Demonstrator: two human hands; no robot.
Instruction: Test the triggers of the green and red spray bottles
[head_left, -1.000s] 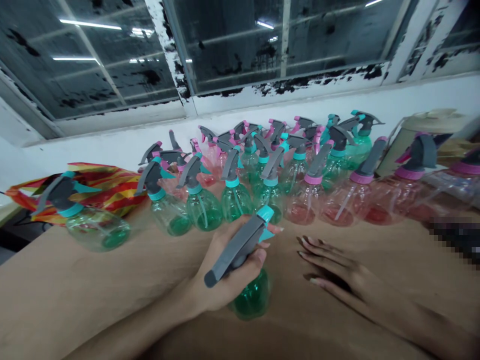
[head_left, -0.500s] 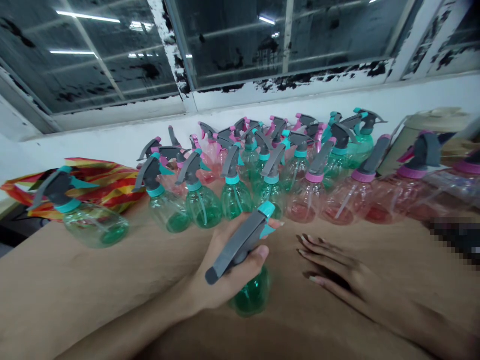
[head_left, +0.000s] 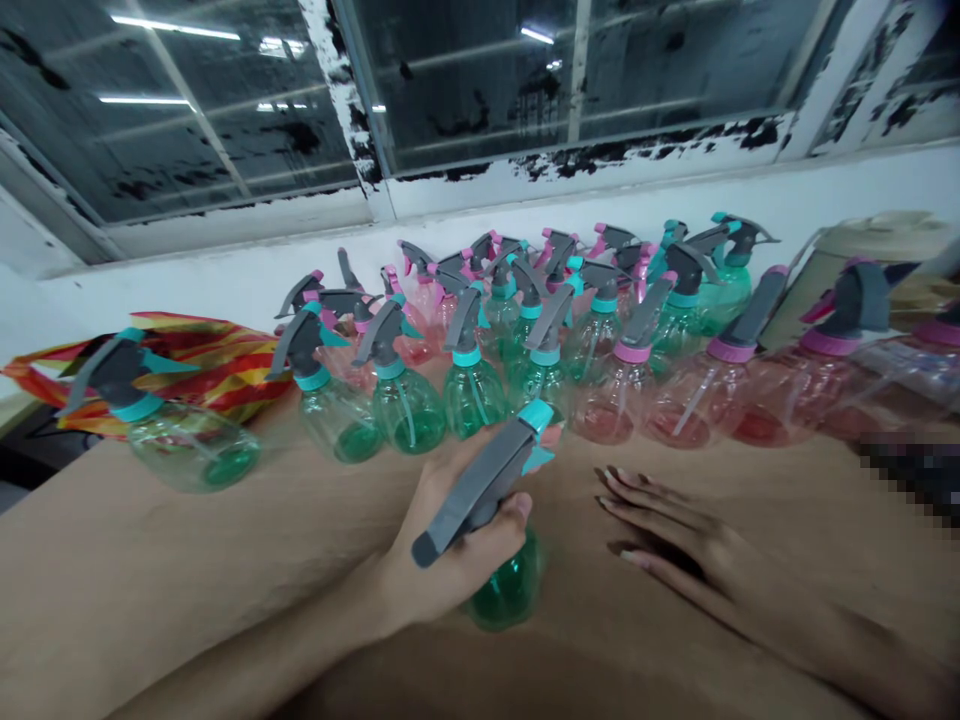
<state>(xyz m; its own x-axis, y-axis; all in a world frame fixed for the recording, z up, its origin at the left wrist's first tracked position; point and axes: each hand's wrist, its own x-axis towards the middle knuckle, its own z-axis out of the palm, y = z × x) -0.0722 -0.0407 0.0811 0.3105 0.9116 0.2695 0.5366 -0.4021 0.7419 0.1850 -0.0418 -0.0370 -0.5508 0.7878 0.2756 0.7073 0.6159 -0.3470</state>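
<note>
My left hand (head_left: 450,540) is wrapped round the neck of a green spray bottle (head_left: 504,588) with a grey trigger head and teal nozzle (head_left: 480,480). The bottle stands on the brown table (head_left: 187,560) just in front of me. My right hand (head_left: 675,535) lies flat on the table to the right of the bottle, fingers stretched out and apart, holding nothing. Behind both hands stands a crowd of several finished spray bottles, green ones (head_left: 405,405) on the left and pink ones (head_left: 679,400) on the right.
One green spray bottle (head_left: 187,450) stands apart at the left. Behind it lies a red and yellow striped bag (head_left: 217,365). A beige container (head_left: 847,265) stands at the far right. A white wall and dark windows (head_left: 480,90) close off the back.
My left hand and the bottle have barely shifted, a little up and away. The right hand has stayed flat on the table.
</note>
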